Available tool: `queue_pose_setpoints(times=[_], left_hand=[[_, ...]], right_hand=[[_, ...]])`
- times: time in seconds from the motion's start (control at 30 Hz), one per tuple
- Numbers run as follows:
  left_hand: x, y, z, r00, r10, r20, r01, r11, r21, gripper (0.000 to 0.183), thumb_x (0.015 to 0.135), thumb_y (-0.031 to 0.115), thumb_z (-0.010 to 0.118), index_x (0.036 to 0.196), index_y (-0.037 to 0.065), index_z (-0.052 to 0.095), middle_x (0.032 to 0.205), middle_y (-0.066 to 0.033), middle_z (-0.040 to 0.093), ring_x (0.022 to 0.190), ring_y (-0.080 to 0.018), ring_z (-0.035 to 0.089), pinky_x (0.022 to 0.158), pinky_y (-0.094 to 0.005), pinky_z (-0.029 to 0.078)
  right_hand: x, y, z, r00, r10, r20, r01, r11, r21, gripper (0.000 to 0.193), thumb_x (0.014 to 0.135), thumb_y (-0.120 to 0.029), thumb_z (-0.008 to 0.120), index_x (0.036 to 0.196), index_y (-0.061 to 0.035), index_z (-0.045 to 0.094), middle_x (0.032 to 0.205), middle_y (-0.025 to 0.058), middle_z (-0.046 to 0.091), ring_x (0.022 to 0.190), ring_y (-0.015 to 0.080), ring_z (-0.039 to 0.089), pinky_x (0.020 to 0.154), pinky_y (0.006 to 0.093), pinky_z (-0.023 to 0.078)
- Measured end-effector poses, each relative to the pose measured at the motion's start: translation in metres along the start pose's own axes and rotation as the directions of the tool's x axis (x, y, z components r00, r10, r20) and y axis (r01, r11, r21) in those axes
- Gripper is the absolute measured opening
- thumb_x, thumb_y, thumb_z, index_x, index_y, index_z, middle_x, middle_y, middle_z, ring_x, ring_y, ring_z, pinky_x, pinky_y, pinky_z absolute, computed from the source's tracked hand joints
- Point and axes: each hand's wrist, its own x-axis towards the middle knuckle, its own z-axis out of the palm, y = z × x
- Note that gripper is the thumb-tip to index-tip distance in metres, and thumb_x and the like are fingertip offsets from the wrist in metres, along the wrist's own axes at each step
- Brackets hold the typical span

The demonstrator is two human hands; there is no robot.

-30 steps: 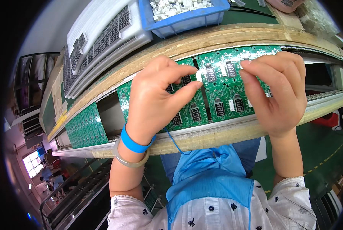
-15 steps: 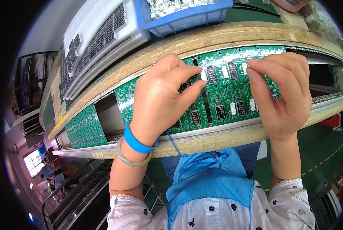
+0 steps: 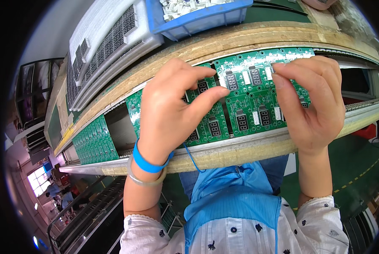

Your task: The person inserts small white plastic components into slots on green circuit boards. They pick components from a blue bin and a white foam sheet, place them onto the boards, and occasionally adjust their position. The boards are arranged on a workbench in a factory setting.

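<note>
Hands, two of them, work over one green circuit-board panel (image 3: 244, 101) that lies across the conveyor rails (image 3: 240, 142) in front of the person. The left hand (image 3: 172, 110) rests on the panel's left half, thumb and forefinger pinched together on a small white part (image 3: 222, 81) just above a display module. The right hand (image 3: 312, 101) lies on the panel's right half, its fingertips (image 3: 282, 67) pressed together at the top edge on a small component; what they grip is too hidden to name.

Counted on the bare part of the panel: about eight black segment-display modules and some four white connectors; more lie under both palms and cannot be counted. A second green panel (image 3: 94, 142) sits on the rails well to the left, and a gap separates it from the first.

On the left wrist are two bands: a blue wrist strap (image 3: 149, 163) with a thin blue cord hanging from it, and a pale bangle (image 3: 140, 178) just below.

Beyond the wooden ledge (image 3: 223, 40) stands one blue bin (image 3: 198, 17) of small white parts, cut off by the upper edge, and beside it one stack of white foam trays (image 3: 109, 42) holding rows of display modules, too many and too bent by the lens to count.
</note>
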Motion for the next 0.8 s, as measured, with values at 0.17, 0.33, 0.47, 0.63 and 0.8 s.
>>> queue_pose_setpoints(times=[0.17, 0.33, 0.47, 0.63, 0.8], left_hand=[[-0.035, 0.026, -0.016, 0.894, -0.272, 0.356, 0.419, 0.227, -0.879, 0.056, 0.108, 0.047, 0.049, 0.132, -0.002, 0.061, 0.107, -0.0050, 0.063, 0.100, -0.0179, 0.064, 0.080, -0.0371, 0.053], [-0.068, 0.060, -0.010, 0.732, -0.295, 0.614, 0.609, -0.121, -0.784, 0.078, 0.109, 0.058, 0.029, 0.152, -0.006, 0.037, 0.142, -0.0201, 0.053, 0.132, -0.0277, 0.054, 0.110, -0.0424, 0.045], [-0.075, 0.063, -0.007, 0.709, -0.322, 0.627, 0.605, -0.180, -0.776, 0.075, 0.110, 0.052, 0.032, 0.155, -0.007, 0.031, 0.149, -0.0231, 0.049, 0.139, -0.0311, 0.049, 0.116, -0.0462, 0.039], [-0.078, 0.061, -0.004, 0.742, -0.284, 0.607, 0.598, -0.128, -0.791, 0.056, 0.109, 0.024, 0.045, 0.154, -0.006, 0.032, 0.148, -0.0215, 0.050, 0.136, -0.0302, 0.053, 0.114, -0.0440, 0.044], [-0.084, 0.059, 0.002, 0.780, -0.360, 0.512, 0.556, 0.023, -0.831, 0.039, 0.106, 0.016, 0.055, 0.139, -0.003, 0.052, 0.131, -0.0175, 0.064, 0.117, -0.0255, 0.066, 0.101, -0.0405, 0.055]], right_hand=[[-0.011, -0.039, -0.009, 0.984, 0.055, 0.168, -0.072, 0.992, 0.099, 0.036, 0.070, 0.000, 0.081, 0.104, -0.0071, 0.075, 0.097, 0.0060, 0.069, 0.084, 0.0245, 0.058, 0.074, 0.0362, 0.046], [-0.030, -0.079, -0.008, 0.927, 0.102, 0.360, -0.134, 0.989, 0.063, 0.040, 0.068, -0.018, 0.077, 0.107, -0.0142, 0.074, 0.105, -0.0031, 0.066, 0.087, 0.0188, 0.058, 0.076, 0.0358, 0.039], [-0.041, -0.079, -0.014, 0.920, 0.039, 0.391, -0.082, 0.992, 0.095, 0.036, 0.069, -0.017, 0.078, 0.104, -0.0127, 0.074, 0.106, -0.0028, 0.068, 0.089, 0.0199, 0.060, 0.078, 0.0371, 0.040], [-0.037, -0.080, -0.018, 0.899, 0.224, 0.377, -0.340, 0.899, 0.275, 0.043, 0.071, -0.005, 0.083, 0.113, -0.0080, 0.073, 0.104, 0.0043, 0.074, 0.087, 0.0232, 0.065, 0.081, 0.0383, 0.046], [-0.037, -0.077, -0.021, 0.900, 0.311, 0.306, -0.413, 0.835, 0.364, 0.039, 0.073, -0.001, 0.084, 0.110, -0.0026, 0.074, 0.102, 0.0072, 0.076, 0.087, 0.0245, 0.069, 0.081, 0.0366, 0.049]])
